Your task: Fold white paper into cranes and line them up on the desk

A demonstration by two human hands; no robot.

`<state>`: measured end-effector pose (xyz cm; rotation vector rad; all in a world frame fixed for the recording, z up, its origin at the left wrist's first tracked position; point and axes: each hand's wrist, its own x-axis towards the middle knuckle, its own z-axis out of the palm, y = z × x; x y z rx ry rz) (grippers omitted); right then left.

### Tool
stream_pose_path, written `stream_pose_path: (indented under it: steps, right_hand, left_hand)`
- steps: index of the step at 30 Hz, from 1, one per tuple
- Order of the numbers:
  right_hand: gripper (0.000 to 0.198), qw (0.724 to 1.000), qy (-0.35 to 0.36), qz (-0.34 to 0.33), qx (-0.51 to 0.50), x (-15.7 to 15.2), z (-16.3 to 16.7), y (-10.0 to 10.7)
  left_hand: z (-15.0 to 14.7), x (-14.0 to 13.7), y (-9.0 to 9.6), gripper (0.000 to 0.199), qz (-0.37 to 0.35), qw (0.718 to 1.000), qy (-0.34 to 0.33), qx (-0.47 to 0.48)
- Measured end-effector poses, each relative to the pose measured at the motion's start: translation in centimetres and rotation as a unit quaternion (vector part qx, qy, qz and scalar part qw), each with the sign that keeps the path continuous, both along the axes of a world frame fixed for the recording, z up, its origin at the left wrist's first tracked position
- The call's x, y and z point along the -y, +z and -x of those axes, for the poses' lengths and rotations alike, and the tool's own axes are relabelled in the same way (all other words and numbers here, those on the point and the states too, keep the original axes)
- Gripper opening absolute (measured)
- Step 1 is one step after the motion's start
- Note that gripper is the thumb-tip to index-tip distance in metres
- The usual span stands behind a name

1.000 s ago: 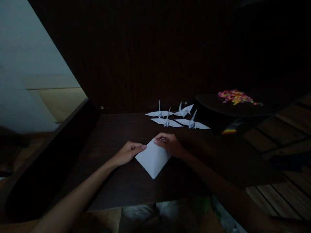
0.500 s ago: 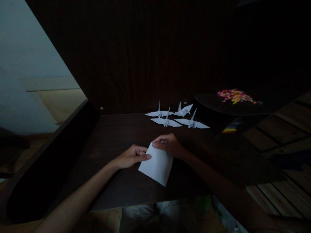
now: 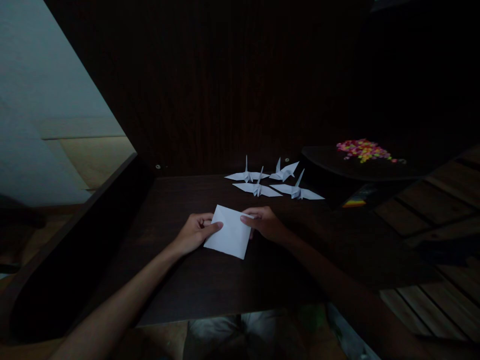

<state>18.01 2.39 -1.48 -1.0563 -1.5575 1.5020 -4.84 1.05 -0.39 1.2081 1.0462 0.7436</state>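
While a pale wall (image 3: 48, 65) is seen at left, four paper cranes (image 3: 258, 190) are set along the far side of the dark desk (image 3: 180, 295). Nearer, the white paper (image 3: 229, 232) is pinched, thumbs uppermost, by the left hand (image 3: 194, 232) at its left edge and by the right hand (image 3: 267, 223) at its far right corner.

The left hand (image 3: 195, 232) and right hand (image 3: 266, 225) are bare, the forearms (image 3: 123, 292) also; at six o'clock, the trousers (image 3: 258, 325) look pale greyish.
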Motion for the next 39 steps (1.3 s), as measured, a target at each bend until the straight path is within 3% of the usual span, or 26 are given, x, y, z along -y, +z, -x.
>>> stream_pose_path:
  steps: [6,14,21,30,34,39]
  right_hand:
    - [0.034,0.999,-0.019,-0.021,0.016,0.0,0.1,0.1]
    - [0.034,0.996,-0.039,-0.065,0.048,0.2,0.7,-0.7]
    - [0.028,0.998,-0.047,-0.019,0.027,0.2,0.8,-0.9]
    - [0.032,0.99,-0.094,-0.098,0.041,0.6,1.0,-0.8]
    - [0.028,0.987,-0.127,-0.095,0.031,0.6,1.1,-0.8]
    - [0.025,0.993,-0.11,-0.039,0.003,0.5,1.3,-0.8]
  left_hand:
    - [-0.2,0.0,0.1,0.046,-0.001,1.0,-0.001,0.0]
    - [-0.6,-0.3,-1.2,0.038,0.007,1.0,0.009,0.022]
    - [-0.5,-0.2,-0.9,0.041,-0.009,0.999,0.033,0.013]
    - [-0.8,-0.1,-1.2,0.04,0.003,1.0,0.023,0.006]
    - [-1.0,-0.1,-1.4,0.041,0.016,1.0,0.004,0.0]
    - [-1.1,0.0,-1.5,0.041,-0.008,0.999,0.046,-0.009]
